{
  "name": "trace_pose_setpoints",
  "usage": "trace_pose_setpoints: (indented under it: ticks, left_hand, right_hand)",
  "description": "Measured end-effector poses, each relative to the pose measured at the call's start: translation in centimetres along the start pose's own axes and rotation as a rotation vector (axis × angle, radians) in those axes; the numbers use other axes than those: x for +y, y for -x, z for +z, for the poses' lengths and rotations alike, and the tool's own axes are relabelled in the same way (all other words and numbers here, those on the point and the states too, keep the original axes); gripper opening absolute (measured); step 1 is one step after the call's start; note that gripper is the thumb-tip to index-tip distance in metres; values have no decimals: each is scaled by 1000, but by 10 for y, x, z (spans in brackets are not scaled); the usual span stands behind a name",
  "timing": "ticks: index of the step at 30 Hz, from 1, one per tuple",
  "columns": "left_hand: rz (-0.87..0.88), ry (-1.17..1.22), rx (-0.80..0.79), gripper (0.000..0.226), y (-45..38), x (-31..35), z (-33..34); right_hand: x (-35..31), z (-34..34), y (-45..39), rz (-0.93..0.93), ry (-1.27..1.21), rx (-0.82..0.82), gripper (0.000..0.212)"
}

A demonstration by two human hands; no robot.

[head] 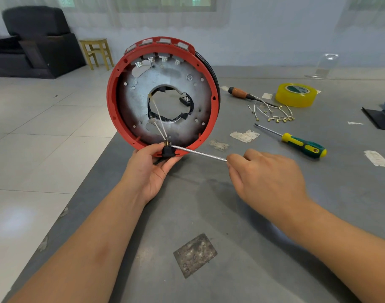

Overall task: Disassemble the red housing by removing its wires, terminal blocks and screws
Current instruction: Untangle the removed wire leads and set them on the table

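Note:
The round red housing point(112, 99) stands on edge on the grey table, its silver inner plate point(130, 106) facing me. Two white wires point(160, 125) run from the centre hole down to a black terminal block point(168, 151) at the bottom rim. My left hand point(149, 169) grips the bottom rim and the block, thumb on top. My right hand point(268, 178) holds a screwdriver by its hidden handle; the steel shaft point(198, 153) reaches left with its tip at the block's terminals.
Loose removed wires point(272, 114) lie on the table to the right, beside an orange-handled screwdriver point(242, 94), a green-yellow screwdriver point(301, 145) and a roll of yellow tape point(295, 95). The table's left edge runs diagonally; a wooden stool point(97, 52) and dark sofa point(31, 40) stand beyond.

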State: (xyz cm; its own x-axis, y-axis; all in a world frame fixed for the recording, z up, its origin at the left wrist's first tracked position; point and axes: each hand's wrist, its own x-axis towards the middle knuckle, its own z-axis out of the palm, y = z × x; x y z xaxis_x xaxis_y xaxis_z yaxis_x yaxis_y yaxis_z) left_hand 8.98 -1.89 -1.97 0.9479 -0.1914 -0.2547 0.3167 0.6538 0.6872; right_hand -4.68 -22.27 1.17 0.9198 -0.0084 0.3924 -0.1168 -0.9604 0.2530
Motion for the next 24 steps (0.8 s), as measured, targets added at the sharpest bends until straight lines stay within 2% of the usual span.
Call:
trace_pose_setpoints:
  ticks: [16, 21, 24]
  left_hand:
    - [15, -6, 11, 51, 3, -3, 4]
    - [56, -6, 19, 39, 2, -2, 2]
    - [66, 12, 31, 51, 3, -1, 2]
  right_hand:
    - [3, 19, 0, 36, -147, 41, 34]
    - [25, 27, -7, 71, -170, 95, 39]
    - [38, 34, -12, 32, -211, 106, 40]
